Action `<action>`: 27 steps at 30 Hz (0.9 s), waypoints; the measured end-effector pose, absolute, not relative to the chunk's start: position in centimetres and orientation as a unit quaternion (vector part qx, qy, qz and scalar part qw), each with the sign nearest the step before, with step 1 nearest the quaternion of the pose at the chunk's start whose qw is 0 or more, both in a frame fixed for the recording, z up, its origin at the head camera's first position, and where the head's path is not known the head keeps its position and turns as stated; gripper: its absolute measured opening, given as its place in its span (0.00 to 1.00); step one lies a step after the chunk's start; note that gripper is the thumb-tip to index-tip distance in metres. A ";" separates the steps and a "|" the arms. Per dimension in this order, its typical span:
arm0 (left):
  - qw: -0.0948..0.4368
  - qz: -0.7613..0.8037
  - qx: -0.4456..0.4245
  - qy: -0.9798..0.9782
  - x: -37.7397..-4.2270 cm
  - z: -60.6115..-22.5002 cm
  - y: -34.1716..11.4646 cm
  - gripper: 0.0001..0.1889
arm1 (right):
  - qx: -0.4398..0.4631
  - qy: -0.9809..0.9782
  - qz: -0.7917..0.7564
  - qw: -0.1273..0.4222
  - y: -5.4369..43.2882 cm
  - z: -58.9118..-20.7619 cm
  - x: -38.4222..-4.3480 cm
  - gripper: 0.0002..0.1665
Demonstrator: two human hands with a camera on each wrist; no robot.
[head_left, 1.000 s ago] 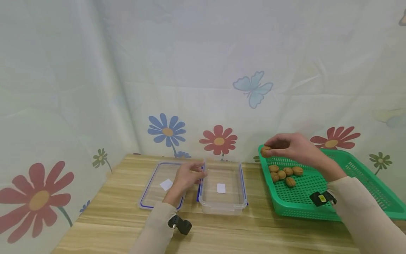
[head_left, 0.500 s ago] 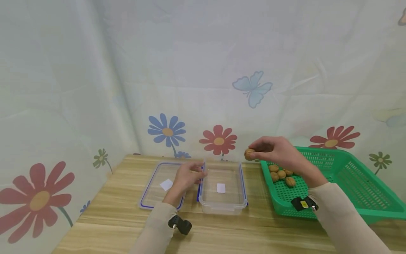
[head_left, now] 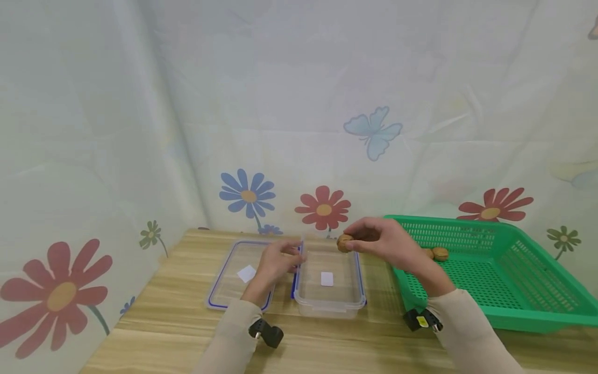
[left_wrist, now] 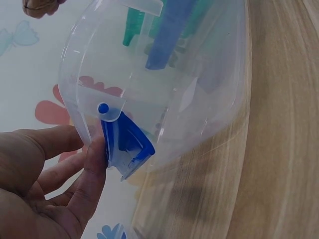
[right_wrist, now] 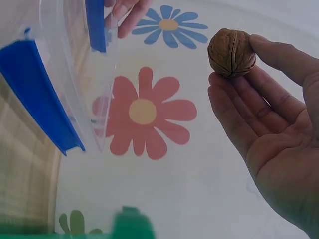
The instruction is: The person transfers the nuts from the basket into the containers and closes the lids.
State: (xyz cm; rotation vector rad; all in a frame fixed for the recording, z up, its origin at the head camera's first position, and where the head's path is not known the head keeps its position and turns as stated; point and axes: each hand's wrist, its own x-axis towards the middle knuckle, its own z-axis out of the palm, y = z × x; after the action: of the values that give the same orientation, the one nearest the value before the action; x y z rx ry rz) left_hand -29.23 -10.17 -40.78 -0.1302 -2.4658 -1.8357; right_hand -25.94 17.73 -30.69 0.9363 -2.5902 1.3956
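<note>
My right hand (head_left: 390, 246) pinches a brown walnut (head_left: 344, 243) between thumb and fingertips, above the far right part of a clear plastic food container (head_left: 329, 306). In the right wrist view the walnut (right_wrist: 232, 52) sits at the ends of the fingers, its seam showing. My left hand (head_left: 276, 262) holds the container's left wall. The left wrist view has its thumb and fingers pinching the rim beside a blue latch (left_wrist: 124, 142) that hangs down. Inside the container only a white square label (head_left: 327, 279) shows. More walnuts (head_left: 440, 253) lie in a green basket (head_left: 506, 311), partly hidden behind the right hand.
The container's clear lid (head_left: 219, 296), with a blue seal and a white label, lies flat to the left under the left forearm. All stand on a wooden table (head_left: 154, 322). A flowered curtain (head_left: 280, 104) hangs right behind it.
My right hand has carried the walnut left and slightly down, from over the basket's left edge to over the container. The left hand has stayed at the container's wall.
</note>
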 end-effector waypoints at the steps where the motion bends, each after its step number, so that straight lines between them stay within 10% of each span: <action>1: 0.033 -0.597 -0.043 -0.800 -29.2 -40.8 -10.2 0.24 | 0.304 -0.837 0.453 0.027 17.5 -30.8 -25.8 0.16; 27: 0.033 -0.594 -0.045 -0.802 -29.2 -41.1 -10.1 0.23 | 0.333 -0.816 0.472 -0.017 14.4 -35.4 -25.6 0.15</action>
State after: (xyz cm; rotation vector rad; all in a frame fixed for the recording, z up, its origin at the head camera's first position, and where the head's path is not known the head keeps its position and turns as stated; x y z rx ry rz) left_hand -29.21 -10.11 -41.10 -0.1380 -2.4684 -1.8281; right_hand -25.57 14.39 -35.41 1.0579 -2.5906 1.4996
